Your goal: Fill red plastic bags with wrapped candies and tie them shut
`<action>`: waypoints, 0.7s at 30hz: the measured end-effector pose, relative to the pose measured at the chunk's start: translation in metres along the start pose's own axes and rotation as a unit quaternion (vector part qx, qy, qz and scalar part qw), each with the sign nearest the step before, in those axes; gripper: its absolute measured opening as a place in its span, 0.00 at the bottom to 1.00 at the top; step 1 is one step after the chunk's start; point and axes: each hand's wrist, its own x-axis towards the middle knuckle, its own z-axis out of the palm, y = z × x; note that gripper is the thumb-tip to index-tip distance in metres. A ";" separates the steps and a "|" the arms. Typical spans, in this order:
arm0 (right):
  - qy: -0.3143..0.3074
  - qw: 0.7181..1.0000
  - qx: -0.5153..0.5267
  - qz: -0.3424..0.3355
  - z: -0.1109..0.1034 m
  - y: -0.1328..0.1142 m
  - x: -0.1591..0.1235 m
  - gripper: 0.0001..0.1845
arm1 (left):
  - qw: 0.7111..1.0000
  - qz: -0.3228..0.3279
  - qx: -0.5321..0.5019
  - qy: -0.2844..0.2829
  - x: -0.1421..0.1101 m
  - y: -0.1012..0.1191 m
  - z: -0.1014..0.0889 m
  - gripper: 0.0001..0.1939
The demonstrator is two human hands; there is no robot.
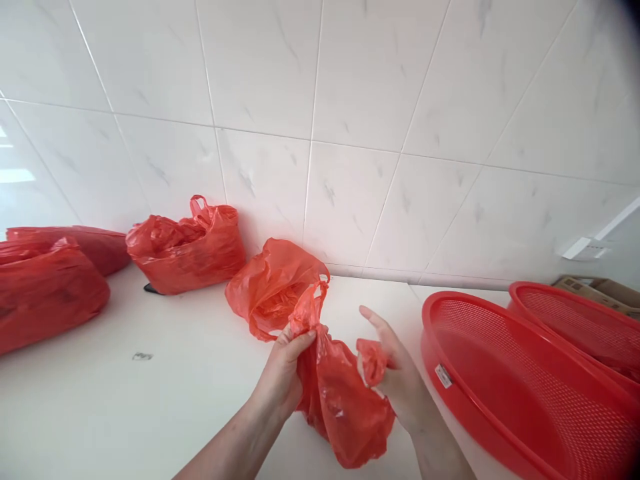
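A red plastic bag (350, 413) hangs low over the white table in front of me. My left hand (287, 367) is closed around its gathered neck, the thumb pressed on top. On the bag's right side, my right hand (397, 373) has a bunched bit of red plastic between thumb and palm, with the index finger stretched out and up. The other fingers are partly hidden. Just behind my left hand lies another, loosely open red plastic bag (280, 273), its handle loops slack. What the held bag contains cannot be made out.
Filled red bags stand along the tiled wall, one in the middle left (195, 250) and others at the far left (45, 293). A large red perforated basket (450, 400) is at right, a second basket (530, 293) behind it, and a cardboard box (595, 293) at the back.
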 end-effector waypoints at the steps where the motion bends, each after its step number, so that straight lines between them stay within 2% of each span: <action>1: -0.010 1.000 -0.006 0.021 0.003 0.001 0.000 0.49 | 1.000 0.004 0.019 -0.011 0.000 -0.002 0.000 0.05; 5: -0.043 0.995 -0.043 0.079 0.011 0.000 0.000 0.49 | 0.992 0.011 0.113 -0.064 -0.007 -0.009 0.003 0.05; 9: -0.124 0.988 -0.010 0.089 0.013 -0.007 0.000 0.32 | 0.968 -0.022 0.206 -0.142 -0.012 -0.011 0.010 0.06; 12: -0.077 0.993 -0.018 0.092 0.012 -0.002 0.003 0.23 | 0.946 -0.030 0.277 -0.169 -0.012 -0.011 0.010 0.09; 15: -0.032 0.996 0.001 0.087 0.008 0.011 0.008 0.18 | 0.923 0.011 0.361 -0.132 -0.011 -0.014 0.005 0.12; 17: -0.014 0.997 0.013 0.077 0.005 0.021 0.012 0.17 | 0.905 0.054 0.411 -0.099 -0.012 -0.017 0.000 0.18; 20: 0.017 0.998 0.017 0.065 0.002 0.031 0.015 0.15 | 0.861 0.158 0.477 -0.085 -0.013 -0.020 -0.003 0.33; 21: 0.018 0.998 0.016 0.066 0.002 0.033 0.015 0.14 | 0.842 0.194 0.496 -0.091 -0.013 -0.019 -0.003 0.35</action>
